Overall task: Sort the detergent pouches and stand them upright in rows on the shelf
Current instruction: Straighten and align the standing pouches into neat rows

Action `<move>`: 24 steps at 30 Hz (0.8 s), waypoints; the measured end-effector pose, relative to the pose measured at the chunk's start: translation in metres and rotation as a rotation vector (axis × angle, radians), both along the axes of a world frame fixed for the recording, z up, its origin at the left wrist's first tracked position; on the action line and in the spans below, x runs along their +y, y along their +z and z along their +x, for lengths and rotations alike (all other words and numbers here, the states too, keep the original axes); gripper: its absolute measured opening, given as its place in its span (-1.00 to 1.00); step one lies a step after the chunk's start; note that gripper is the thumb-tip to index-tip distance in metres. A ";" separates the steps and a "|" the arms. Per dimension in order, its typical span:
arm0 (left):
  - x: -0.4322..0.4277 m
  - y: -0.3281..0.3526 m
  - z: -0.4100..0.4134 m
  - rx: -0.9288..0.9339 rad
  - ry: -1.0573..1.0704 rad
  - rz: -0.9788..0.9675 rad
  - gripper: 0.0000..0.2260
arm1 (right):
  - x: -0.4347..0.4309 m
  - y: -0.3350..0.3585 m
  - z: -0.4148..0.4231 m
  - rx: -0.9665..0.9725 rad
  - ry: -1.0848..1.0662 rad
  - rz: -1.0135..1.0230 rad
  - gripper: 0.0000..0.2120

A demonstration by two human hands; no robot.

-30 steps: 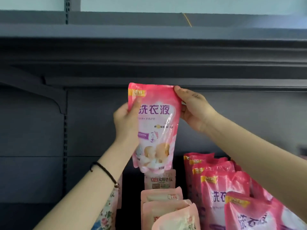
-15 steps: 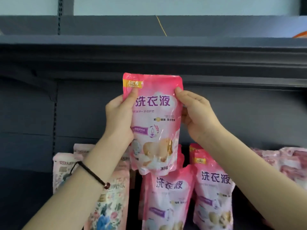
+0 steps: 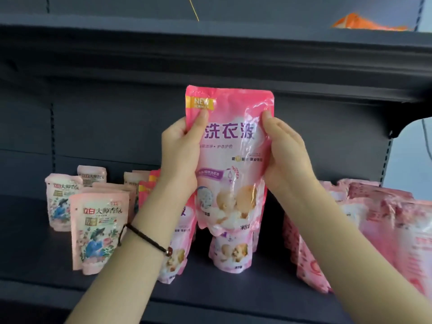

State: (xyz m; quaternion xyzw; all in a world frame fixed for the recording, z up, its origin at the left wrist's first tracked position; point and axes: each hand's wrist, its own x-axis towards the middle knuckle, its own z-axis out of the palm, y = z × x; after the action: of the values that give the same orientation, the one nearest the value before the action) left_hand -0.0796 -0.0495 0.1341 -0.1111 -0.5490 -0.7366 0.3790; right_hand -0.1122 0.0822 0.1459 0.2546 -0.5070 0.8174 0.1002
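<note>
Pink glossy plastic detergent pouch (image 3: 233,164) with purple lettering is held in the air above the dark grey metal shelf (image 3: 233,286), between both hands — the left hand (image 3: 180,157) grips its left edge, thumb on the front, the right hand (image 3: 285,157) curls round its right edge. Its long axis is upright, top seal up, printed face toward the camera.
</note>
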 end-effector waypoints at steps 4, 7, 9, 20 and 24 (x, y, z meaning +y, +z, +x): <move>0.016 -0.061 -0.015 -0.072 -0.015 -0.023 -0.70 | 0.014 -0.065 -0.009 -0.038 -0.031 -0.053 -0.79; 0.026 -0.104 -0.024 -0.171 -0.027 -0.041 -0.80 | 0.023 -0.113 -0.022 -0.084 -0.083 -0.068 -0.79; 0.031 -0.125 -0.031 -0.220 -0.029 -0.075 -0.76 | 0.027 -0.137 -0.029 -0.094 -0.120 -0.079 -0.78; 0.030 -0.170 -0.052 -0.163 0.028 -0.227 -0.65 | 0.040 -0.176 -0.044 0.023 -0.213 0.190 -0.86; 0.029 -0.217 -0.029 -0.143 0.084 -0.395 -0.29 | 0.056 -0.209 -0.031 0.047 -0.292 0.411 -0.29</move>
State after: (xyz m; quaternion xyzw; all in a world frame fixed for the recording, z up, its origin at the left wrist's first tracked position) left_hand -0.1090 -0.0209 -0.0828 -0.1077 -0.7125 -0.6040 0.3405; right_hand -0.1429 0.1378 -0.0633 0.2126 -0.6915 0.6677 0.1754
